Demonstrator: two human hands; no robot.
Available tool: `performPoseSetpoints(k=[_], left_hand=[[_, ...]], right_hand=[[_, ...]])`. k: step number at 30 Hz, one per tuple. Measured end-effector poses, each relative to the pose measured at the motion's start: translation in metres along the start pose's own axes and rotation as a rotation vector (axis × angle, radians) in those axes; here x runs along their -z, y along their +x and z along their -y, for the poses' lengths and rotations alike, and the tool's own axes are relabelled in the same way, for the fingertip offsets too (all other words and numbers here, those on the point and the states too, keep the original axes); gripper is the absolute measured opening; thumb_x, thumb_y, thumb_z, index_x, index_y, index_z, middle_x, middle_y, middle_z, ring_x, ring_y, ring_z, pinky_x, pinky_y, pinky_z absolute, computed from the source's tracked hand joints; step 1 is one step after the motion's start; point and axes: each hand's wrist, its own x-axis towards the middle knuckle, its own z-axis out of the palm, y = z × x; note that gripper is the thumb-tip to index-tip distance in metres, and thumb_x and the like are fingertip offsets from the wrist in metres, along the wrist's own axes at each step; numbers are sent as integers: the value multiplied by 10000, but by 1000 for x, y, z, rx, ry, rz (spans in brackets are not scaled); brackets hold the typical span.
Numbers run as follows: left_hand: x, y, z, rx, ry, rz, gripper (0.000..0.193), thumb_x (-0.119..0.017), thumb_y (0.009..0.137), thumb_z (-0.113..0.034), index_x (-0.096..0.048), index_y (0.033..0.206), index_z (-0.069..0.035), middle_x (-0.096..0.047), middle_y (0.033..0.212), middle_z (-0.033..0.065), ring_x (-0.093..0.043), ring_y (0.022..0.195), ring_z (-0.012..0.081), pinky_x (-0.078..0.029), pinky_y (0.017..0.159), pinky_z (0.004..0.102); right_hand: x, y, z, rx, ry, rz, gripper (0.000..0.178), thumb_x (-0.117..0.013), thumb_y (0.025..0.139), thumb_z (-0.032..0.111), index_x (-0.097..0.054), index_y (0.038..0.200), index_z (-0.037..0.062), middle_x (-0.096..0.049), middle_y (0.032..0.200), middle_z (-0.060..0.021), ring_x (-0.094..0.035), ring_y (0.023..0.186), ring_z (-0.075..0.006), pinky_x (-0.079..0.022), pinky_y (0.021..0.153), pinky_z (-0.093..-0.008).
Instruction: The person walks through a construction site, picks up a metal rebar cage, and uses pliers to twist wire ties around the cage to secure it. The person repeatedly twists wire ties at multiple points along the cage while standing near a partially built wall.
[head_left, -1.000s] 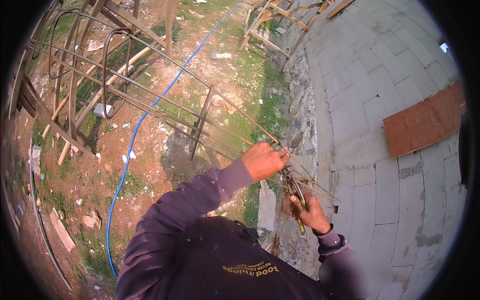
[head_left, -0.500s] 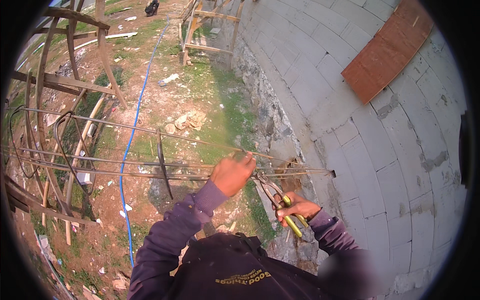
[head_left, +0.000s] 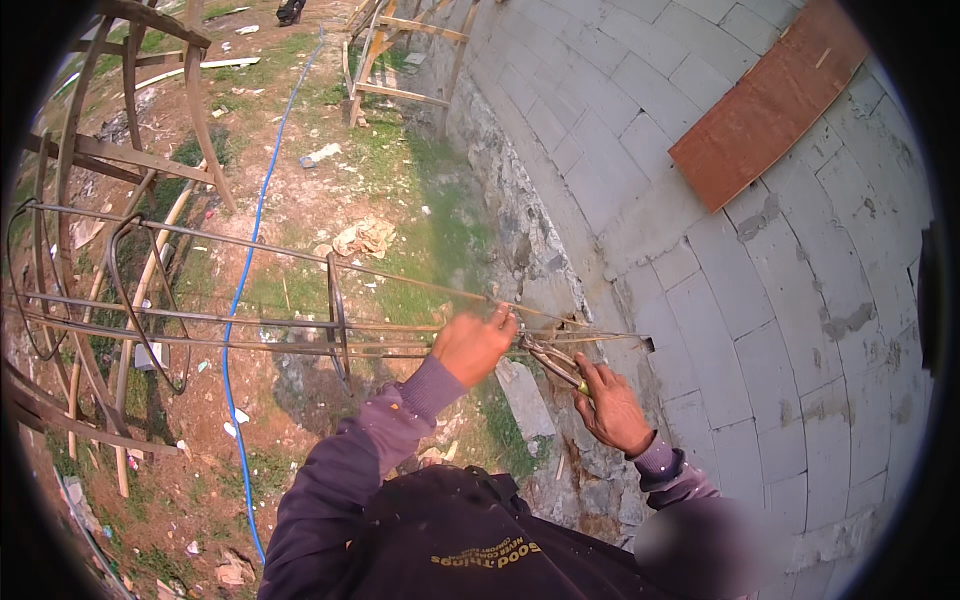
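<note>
Several long steel bars point(head_left: 270, 322) run across in front of me toward the grey wall, with bent steel stirrups point(head_left: 335, 312) around them. My left hand point(head_left: 473, 347) is closed on a steel bar near the wall end, its fingertips at the uppermost one. In my right hand point(head_left: 612, 408) is a pair of pincers point(head_left: 553, 360) with yellow-green grips, mostly covered by the fingers. The pincer jaws are at the bars just right of my left hand. What lies between the jaws is too small to make out.
The grey block wall point(head_left: 745, 280) rises on the right, a reddish-brown board point(head_left: 770, 105) against it. Wooden frames stand at the left point(head_left: 130, 150) and at the far end point(head_left: 405, 60). A blue hose point(head_left: 240, 290) crosses the littered ground, near crumpled paper point(head_left: 365, 238).
My right hand has turned and closed over the pincers, bringing the spread handles together. My left hand stays at the bars. The whole view has shifted slightly.
</note>
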Motion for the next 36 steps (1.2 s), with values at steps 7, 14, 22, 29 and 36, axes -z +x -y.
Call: performPoseSetpoints(k=[7, 14, 22, 29, 36], left_hand=[[5, 4, -2, -36, -35, -56, 331, -617, 799, -104, -666, 1120, -43, -662, 1232, 148, -699, 697, 214, -553, 627, 324], [7, 5, -4, 6, -81, -38, 308, -635, 779, -100, -663, 1082, -51, -657, 1223, 126, -703, 751, 252, -563, 691, 366], [10, -2, -10, 7, -67, -50, 315, -634, 768, -89, -676, 1079, -63, -664, 1215, 128, -693, 718, 239, -553, 688, 355], [6, -9, -12, -9, -82, -110, 289, -610, 787, -84, -675, 1066, -47, -675, 1183, 159, -688, 700, 222, -548, 687, 342], [3, -6, -7, 45, -65, -67, 320, -658, 754, -87, -668, 1073, -73, -660, 1221, 108, -701, 739, 248, -563, 664, 354]], right_hand=[[-21, -2, -5, -75, 929, 412, 596, -561, 971, 144, -288, 1493, 54, -640, 1052, -179, -679, 781, -283, -564, 689, -411], [8, -11, 26, -31, 661, 412, 815, -516, 917, 26, -78, 1586, 181, -526, 1344, -271, -611, 1152, -355, -527, 945, -507], [55, -4, 61, -205, 466, 614, 746, -486, 924, 83, -120, 1571, 131, -485, 1369, -329, -586, 1189, -419, -546, 915, -533], [68, 9, 69, -243, 341, 619, 661, -496, 961, 158, -192, 1545, 96, -589, 1222, -244, -657, 1034, -338, -586, 817, -449], [41, 8, 46, -120, 315, 428, 355, -565, 1012, 250, -523, 1277, 17, -605, 865, -59, -611, 692, -143, -553, 594, -315]])
